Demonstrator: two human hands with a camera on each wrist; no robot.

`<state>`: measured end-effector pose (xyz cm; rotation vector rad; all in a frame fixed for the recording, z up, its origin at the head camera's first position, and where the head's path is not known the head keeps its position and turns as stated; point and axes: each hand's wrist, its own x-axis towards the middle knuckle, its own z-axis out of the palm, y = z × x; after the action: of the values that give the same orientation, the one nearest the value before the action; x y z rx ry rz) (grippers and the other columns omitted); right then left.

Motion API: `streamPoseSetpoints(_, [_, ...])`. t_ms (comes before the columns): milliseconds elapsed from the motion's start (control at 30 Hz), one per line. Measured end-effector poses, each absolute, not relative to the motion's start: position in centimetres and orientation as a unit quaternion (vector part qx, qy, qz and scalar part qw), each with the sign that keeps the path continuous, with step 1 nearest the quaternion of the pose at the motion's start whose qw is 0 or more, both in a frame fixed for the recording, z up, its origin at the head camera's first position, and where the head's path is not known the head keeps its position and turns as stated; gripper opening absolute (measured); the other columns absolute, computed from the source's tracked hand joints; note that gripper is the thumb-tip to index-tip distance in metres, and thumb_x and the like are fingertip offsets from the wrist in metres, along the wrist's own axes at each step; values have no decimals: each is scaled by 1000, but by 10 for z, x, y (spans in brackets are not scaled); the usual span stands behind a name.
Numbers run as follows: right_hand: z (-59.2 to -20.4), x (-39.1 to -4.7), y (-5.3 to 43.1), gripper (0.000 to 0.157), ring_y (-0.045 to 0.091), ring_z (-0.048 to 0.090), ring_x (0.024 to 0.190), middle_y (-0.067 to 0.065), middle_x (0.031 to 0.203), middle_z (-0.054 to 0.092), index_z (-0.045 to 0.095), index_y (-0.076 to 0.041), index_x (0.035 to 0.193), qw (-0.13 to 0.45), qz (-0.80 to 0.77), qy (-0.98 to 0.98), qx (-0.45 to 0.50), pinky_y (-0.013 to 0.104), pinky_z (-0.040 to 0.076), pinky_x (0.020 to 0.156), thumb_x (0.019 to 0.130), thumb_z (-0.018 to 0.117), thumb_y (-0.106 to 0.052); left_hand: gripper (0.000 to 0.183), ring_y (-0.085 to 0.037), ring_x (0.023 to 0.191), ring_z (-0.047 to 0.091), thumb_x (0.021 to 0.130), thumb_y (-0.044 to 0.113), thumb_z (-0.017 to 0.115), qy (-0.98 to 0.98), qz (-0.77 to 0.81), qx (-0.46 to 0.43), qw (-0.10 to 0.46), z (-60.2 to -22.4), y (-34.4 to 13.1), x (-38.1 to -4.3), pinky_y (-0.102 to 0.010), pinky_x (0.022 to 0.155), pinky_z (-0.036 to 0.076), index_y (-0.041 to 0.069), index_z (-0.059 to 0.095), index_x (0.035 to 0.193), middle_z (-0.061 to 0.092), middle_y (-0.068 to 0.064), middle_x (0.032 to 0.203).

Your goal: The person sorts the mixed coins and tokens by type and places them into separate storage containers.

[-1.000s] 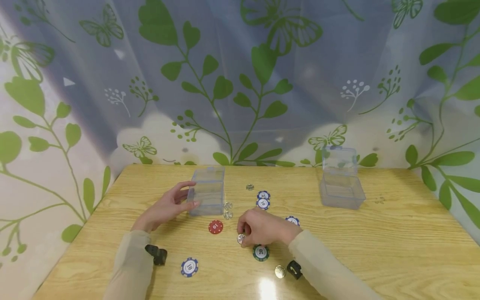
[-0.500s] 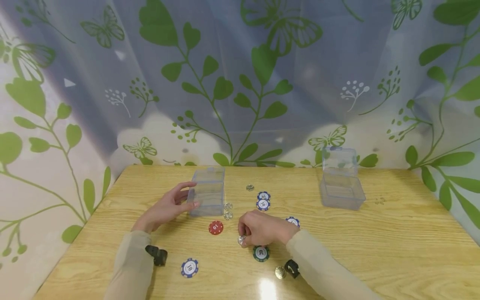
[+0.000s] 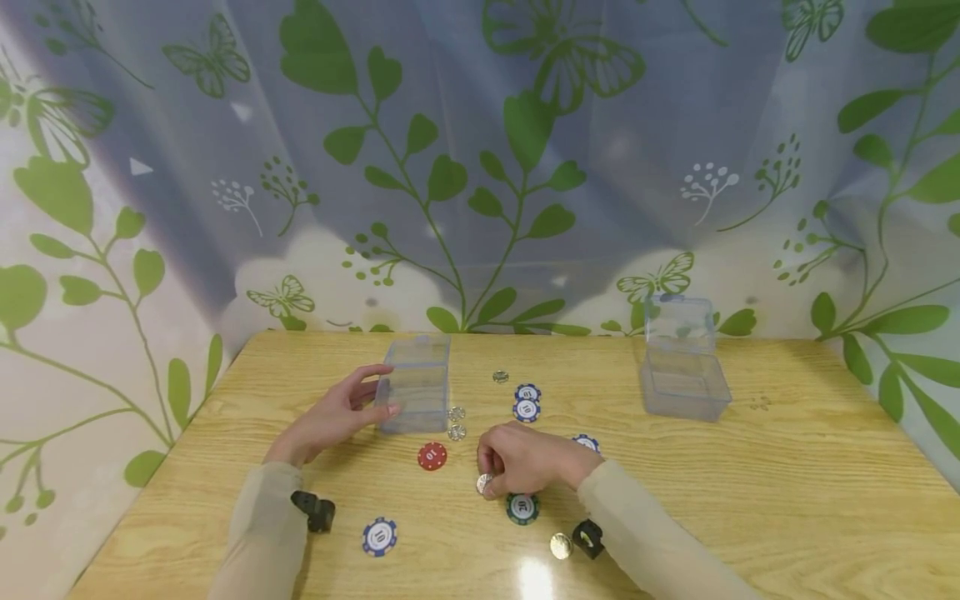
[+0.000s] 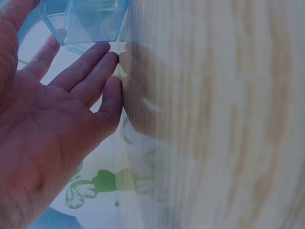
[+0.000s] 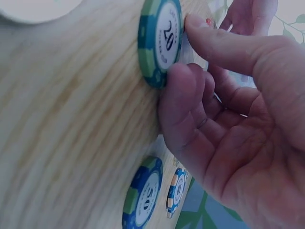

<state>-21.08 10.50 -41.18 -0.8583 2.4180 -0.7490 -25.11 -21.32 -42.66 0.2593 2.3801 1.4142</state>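
In the head view my left hand (image 3: 337, 417) holds the left side of a clear plastic box (image 3: 420, 390) with its lid up, thumb at the near part and forefinger toward the back. The left wrist view shows the same box (image 4: 93, 21) beyond the fingertips. My right hand (image 3: 528, 458) pinches a silver coin (image 3: 483, 484) low over the table. A green poker chip (image 3: 522, 507) marked 20 lies right beside the hand. A red chip (image 3: 432, 456) is between the hands, and two silver coins (image 3: 457, 432) lie by the box.
Blue chips lie around: an overlapping pair (image 3: 527, 409), one by the right wrist (image 3: 587, 443) and one near the front (image 3: 379, 537). A gold coin (image 3: 561, 546) is by the right sleeve, another coin (image 3: 500, 377) farther back. A second clear box (image 3: 684, 383) stands open at right.
The right hand has shifted slightly toward the front with the coin between its fingers. The left hand and the box have stayed in place.
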Motion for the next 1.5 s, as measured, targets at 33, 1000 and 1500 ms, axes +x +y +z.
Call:
streamPoseSetpoints(33, [-412, -211, 106, 22, 5, 53, 67, -7, 77, 58, 63, -16, 83, 232, -277, 878, -315, 20, 46, 62, 83, 85, -14, 82, -42, 156, 26, 94, 47, 73, 842, 500, 91, 180, -427, -213, -251, -64, 118, 33, 26, 29, 160, 26, -19, 168])
streamPoseSetpoints(1000, [-426, -223, 130, 13, 11, 61, 66, 0, 81, 69, 72, -6, 93, 217, -430, 821, -308, 24, 54, 58, 84, 66, 3, 87, -39, 157, 22, 91, 45, 76, 839, 506, 95, 175, -426, -214, -253, -66, 119, 29, 28, 27, 160, 27, -19, 168])
streamPoseSetpoints(1500, [-421, -236, 128, 11, 18, 65, 74, 5, 87, 68, 73, -6, 102, 188, -536, 810, -146, 31, 57, 62, 91, 70, -9, 86, -43, 153, 30, 93, 47, 74, 852, 478, 118, 179, -424, -214, -258, -65, 117, 33, 29, 26, 163, 34, -21, 164])
